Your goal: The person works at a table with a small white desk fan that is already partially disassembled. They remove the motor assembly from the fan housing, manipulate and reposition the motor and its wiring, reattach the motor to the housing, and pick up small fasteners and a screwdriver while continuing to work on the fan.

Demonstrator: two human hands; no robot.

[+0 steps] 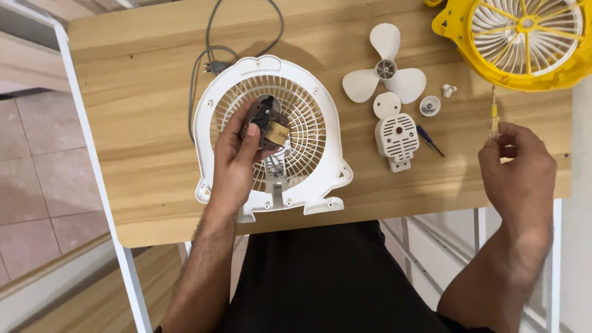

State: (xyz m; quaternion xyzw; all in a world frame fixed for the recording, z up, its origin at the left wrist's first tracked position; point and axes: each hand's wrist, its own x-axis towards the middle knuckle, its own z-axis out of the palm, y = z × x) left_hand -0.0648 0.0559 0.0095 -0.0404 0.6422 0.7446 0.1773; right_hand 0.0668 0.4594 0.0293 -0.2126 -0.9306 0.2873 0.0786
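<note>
Likely a home, tiled floor, small wooden table, fan parts

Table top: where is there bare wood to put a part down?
Bare table left of the white fan grille, and a strip below the motor cover. Crowded around the blade, cap and yellow grille.

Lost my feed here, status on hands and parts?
Left hand gripping fan motor over white grille. Right hand holding yellow screwdriver. Nothing obstructing.

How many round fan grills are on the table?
2: a white grill under the left hand, which holds the motor, and a yellow grill at the far right corner.
</note>
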